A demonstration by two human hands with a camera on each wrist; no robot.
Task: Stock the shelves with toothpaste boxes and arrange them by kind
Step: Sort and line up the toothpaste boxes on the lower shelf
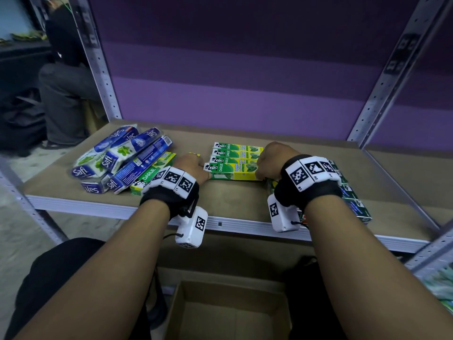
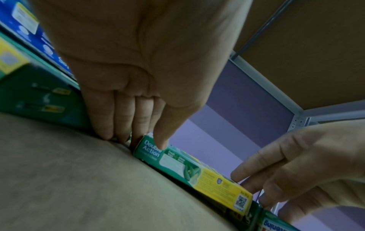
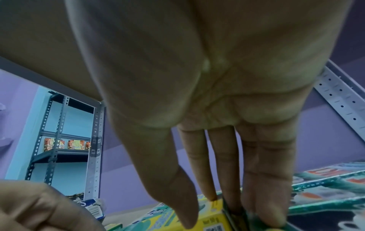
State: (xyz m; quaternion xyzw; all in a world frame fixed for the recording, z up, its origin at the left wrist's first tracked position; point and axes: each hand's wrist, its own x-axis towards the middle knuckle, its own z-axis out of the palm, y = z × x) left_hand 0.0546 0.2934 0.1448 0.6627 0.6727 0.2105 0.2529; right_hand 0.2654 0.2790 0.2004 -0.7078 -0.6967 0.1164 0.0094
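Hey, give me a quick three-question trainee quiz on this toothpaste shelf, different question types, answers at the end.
1. True or false: the Safi boxes lie heaped at the left end of the shelf.
2. The left hand and right hand both touch: A) the nearest Darlie box, B) the Safi boxes, C) only the bare shelf.
3. Fill in: the Darlie row between the hands holds ___ boxes.
Key: 1 true; 2 A; 3 four.

Shelf [image 1: 232,200]: Safi boxes [image 1: 117,158] heaped at left, a single Darlie box [image 1: 153,173] against the heap's right side. Darlie row [image 1: 235,153] at centre, boxes touching front to back. Left hand [image 1: 193,168] and right hand [image 1: 272,160] at opposite ends of the front box [image 1: 232,171]. Further boxes [image 1: 358,207] line the right. Carton [image 1: 228,312] sits below, in front.
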